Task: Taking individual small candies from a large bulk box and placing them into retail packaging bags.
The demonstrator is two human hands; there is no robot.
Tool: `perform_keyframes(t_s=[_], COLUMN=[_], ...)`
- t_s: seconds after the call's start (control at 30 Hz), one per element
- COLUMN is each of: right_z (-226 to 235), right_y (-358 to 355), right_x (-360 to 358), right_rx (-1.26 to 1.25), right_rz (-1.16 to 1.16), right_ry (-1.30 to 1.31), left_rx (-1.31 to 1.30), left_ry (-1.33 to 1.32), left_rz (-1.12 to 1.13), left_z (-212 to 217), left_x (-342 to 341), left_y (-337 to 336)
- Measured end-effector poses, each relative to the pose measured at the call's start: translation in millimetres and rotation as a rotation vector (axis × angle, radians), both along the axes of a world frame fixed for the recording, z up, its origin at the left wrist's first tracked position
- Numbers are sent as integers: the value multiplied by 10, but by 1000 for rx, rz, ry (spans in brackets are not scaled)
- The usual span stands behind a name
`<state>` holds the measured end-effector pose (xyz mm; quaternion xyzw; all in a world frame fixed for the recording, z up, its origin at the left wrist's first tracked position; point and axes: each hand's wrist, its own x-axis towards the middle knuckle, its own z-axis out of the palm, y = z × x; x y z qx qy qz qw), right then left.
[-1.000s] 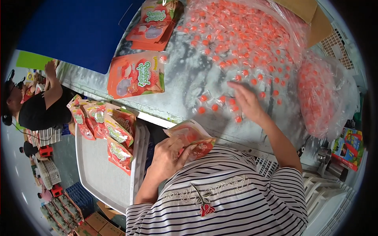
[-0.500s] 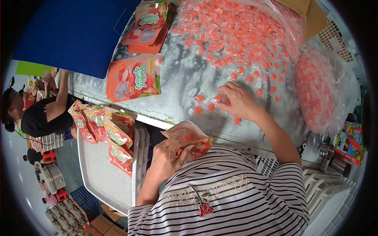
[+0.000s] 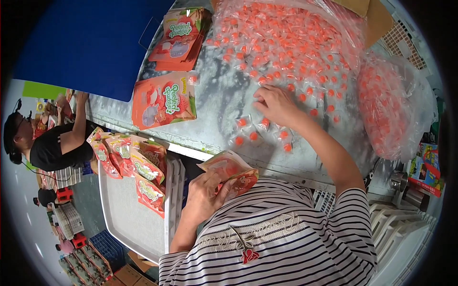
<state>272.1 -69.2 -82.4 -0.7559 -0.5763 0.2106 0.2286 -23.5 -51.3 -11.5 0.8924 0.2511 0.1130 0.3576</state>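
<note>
While the left hand (image 3: 206, 194) holds an orange pouch (image 3: 231, 170) close to the striped shirt, its grip wrapped around the pouch's lower edge with the mouth of the pouch turned up toward the bench (image 3: 217, 102), the right hand (image 3: 276, 105) reaches out over the grey bench top and rests among loose wrapped orange candies (image 3: 250, 136). Its fingers are curled down onto the candies at the edge of the big heap; whether that grip is pinching one or only pressing on them, I cannot tell. The heap lies in a wide clear plastic bag (image 3: 286, 43) at the far side of the bench, and a second clear bag of the same candies (image 3: 386, 109) sits to the right of the arm. A flat orange pouch (image 3: 164, 99) lies on the bench to the left of the reaching hand, with a stack of pouches (image 3: 179, 38) farther back. Beside the bench on the left stands a white tray (image 3: 131, 214), with filled pouches (image 3: 133, 164) leaning in a row along its upper part. At the far left another person in a black top (image 3: 52, 148) stretches an arm upward.
</note>
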Motion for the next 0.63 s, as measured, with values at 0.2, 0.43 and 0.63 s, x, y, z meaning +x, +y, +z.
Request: perform_keyframes(t_s=[0.2,0.43,0.63], right_z=[4,14,-17], right_y=[-344,72,51], right_x=[-79,-65,-545], right_rx=[4,-62,42], right_rz=[234,-7,214], right_ry=[-104,-18,-117], left_rx=[-37,-31,-20], left_ry=[-12,17,-21], left_rz=[-2,-29,12], left_z=[3,-26,-87], left_x=[15,50,-41], left_y=[25,20,11])
